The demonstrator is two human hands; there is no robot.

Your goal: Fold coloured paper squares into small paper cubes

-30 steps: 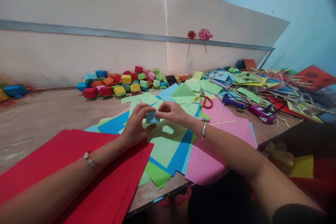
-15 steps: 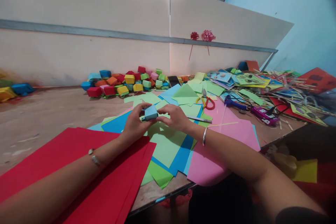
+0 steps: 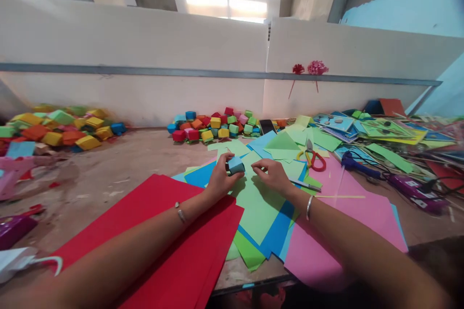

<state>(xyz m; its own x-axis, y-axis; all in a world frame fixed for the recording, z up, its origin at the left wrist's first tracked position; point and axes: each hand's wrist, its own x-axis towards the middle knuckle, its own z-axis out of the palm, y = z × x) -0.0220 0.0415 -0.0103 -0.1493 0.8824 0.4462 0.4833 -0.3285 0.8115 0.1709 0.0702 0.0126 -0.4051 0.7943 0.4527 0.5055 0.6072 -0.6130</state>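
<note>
Left hand [image 3: 220, 177] has its grip clamped on the blue paper box [image 3: 236, 165], left of the scissors [image 3: 310, 149], long axis unclear; right hand [image 3: 272, 175] hovers between them, box-side, fingertips pinched or parted, can't tell.

1. Bare left hand [image 3: 222, 176]: curled in a firm grip.
2. Bare right hand [image 3: 274, 175]: near the left, not touching it; fingers [image 3: 262, 163] bent, pointing left.
3. Bare left forearm [image 3: 148, 245], bare right forearm [image 3: 337, 232]: angled inward, converging forward.
</note>
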